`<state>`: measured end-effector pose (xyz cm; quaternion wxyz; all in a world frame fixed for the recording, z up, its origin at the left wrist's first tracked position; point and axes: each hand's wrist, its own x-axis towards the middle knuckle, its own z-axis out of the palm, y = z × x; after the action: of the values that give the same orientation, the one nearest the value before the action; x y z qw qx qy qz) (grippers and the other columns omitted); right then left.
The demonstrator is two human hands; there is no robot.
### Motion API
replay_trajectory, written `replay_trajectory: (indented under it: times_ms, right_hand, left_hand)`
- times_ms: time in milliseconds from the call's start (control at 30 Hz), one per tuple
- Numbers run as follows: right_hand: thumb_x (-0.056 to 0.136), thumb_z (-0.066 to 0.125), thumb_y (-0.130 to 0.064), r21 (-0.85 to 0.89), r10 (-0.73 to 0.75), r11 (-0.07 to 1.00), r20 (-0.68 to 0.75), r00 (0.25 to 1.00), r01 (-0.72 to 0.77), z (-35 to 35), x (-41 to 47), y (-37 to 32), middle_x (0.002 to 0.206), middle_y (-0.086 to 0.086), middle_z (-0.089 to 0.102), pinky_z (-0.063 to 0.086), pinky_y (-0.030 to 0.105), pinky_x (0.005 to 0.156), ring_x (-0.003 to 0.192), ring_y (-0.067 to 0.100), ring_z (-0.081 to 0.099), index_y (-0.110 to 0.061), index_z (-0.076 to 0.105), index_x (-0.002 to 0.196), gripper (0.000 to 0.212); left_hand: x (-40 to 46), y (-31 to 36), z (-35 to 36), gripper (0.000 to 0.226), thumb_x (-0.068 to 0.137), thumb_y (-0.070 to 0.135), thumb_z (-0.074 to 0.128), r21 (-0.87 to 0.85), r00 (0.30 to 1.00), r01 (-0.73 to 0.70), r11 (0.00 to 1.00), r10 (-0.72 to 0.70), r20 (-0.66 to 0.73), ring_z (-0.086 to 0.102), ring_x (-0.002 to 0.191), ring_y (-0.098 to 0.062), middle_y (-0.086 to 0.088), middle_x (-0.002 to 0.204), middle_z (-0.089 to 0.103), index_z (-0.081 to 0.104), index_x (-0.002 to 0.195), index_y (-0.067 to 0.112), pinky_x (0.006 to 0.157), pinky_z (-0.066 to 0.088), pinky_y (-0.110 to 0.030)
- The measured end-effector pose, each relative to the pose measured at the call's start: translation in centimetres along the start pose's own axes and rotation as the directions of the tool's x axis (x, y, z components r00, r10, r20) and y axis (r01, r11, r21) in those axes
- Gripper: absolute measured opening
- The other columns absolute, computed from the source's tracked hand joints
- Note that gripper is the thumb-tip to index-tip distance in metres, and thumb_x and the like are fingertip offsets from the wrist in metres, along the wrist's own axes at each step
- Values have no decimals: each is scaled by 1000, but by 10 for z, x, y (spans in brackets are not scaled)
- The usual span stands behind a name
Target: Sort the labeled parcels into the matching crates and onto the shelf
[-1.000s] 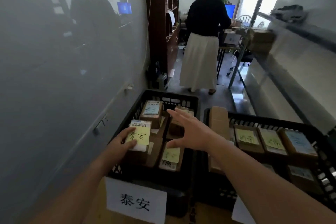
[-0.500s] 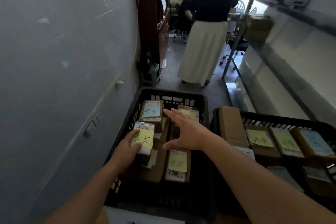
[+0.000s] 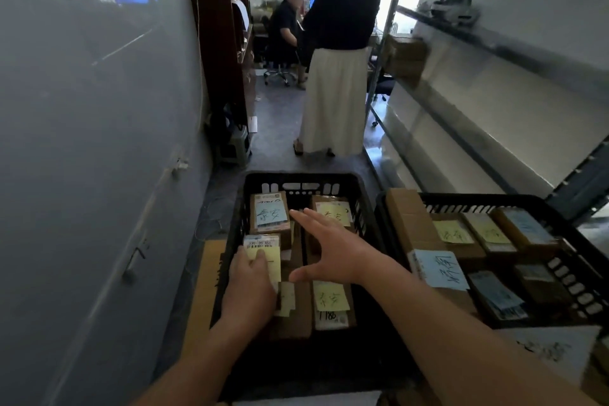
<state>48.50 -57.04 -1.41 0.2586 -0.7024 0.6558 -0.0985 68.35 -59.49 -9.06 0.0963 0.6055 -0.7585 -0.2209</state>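
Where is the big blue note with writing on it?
In the head view the blue note is on the right, inside the right crate, on a brown box just right of the person's right arm.

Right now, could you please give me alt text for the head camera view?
A person's left hand holds a yellow-noted parcel inside a black crate of labeled boxes, while the open right hand hovers above them. A second crate stands to the right, beside metal shelving.

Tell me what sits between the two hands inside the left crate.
In the head view, between the left hand on its yellow-noted parcel and the spread right hand shows only a strip of brown parcel tops, with nothing else in between.
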Motion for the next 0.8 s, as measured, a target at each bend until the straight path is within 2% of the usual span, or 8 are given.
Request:
replay_trajectory:
  times_ms: [67, 133, 233, 367, 533, 667, 733, 800]
  right_hand:
    - [65, 80, -80, -15, 27, 1000, 5, 1000, -27, 0, -5, -3, 171, -26, -3, 16, 52, 124, 160, 14, -2, -64, -4, 155, 124]
    - [65, 81, -79, -19, 53, 998, 4, 999, -53, -2, -10, -4, 170, -28, -3, 17, 54, 125, 160, 14, -1, -64, -4, 155, 125]
    - [63, 82, -78, -19, 72, 997, -2, 997, -72, -9, -20, -4, 170, -27, -3, 18, 53, 127, 160, 14, 1, -62, -4, 157, 128]
    - [62, 86, -74, -7, 106, 994, -39, 994, -106, -19, -39, 0, 170, -27, -2, 20, 50, 126, 159, 12, 0, -63, -3, 155, 129]
    - [61, 87, -74, -8, 158, 987, -107, 982, -160, -33, -74, 14, 170, -29, -3, 20, 45, 124, 158, 7, 0, -61, -3, 157, 133]
    - [61, 86, -75, -2, 216, 976, -157, 964, -219, -47, -114, 29, 171, -26, -4, 20, 49, 127, 158, 8, -3, -58, -4, 158, 133]
    - [62, 86, -75, 13, 256, 966, -181, 950, -257, -55, -139, 40, 171, -26, -6, 19, 49, 128, 158, 7, -4, -57, -5, 159, 134]
    - [62, 86, -74, 44, 300, 954, -202, 932, -298, -62, -168, 54, 171, -26, -4, 17, 46, 128, 158, 6, -3, -56, -5, 160, 136]
  left_hand:
    - [2, 0, -6, 70, 97, 34, 59, 88, 998, -61, 994, 63, -17, -3, 153, -35, -16, 165, 4, 25, 155, 17, 122, 17, -48]
    - [7, -2, -14, 75, 94, 32, 62, 99, 994, -112, 989, 112, 2, -7, 154, -32, -13, 167, 3, 23, 157, 21, 123, 11, -46]
    - [18, -5, -35, 91, 87, 33, 69, 18, 972, -213, 977, 210, 106, -8, 154, -23, -2, 168, 2, 14, 160, 34, 122, 11, -45]
    - [30, -5, -66, 122, 67, 58, 83, -100, 895, -357, 929, 371, 247, -18, 152, -13, 11, 168, -2, 2, 158, 46, 121, 4, -42]
    - [30, 22, -86, 145, 46, 75, 83, -133, 820, -438, 889, 456, 346, -27, 147, -7, 20, 166, -11, -8, 156, 48, 123, 2, -45]
    - [25, 61, -84, 154, 31, 88, 74, -109, 775, -506, 856, 506, 378, -27, 146, -7, 26, 162, -15, -11, 154, 52, 120, -1, -50]
    - [21, 84, -77, 153, 30, 89, 73, -115, 744, -551, 826, 549, 382, -29, 145, -3, 29, 159, -18, -12, 153, 54, 117, -4, -46]
    - [16, 109, -68, 154, 32, 88, 75, -139, 704, -585, 799, 586, 400, -30, 144, -4, 26, 161, -18, -12, 154, 52, 119, -6, -46]
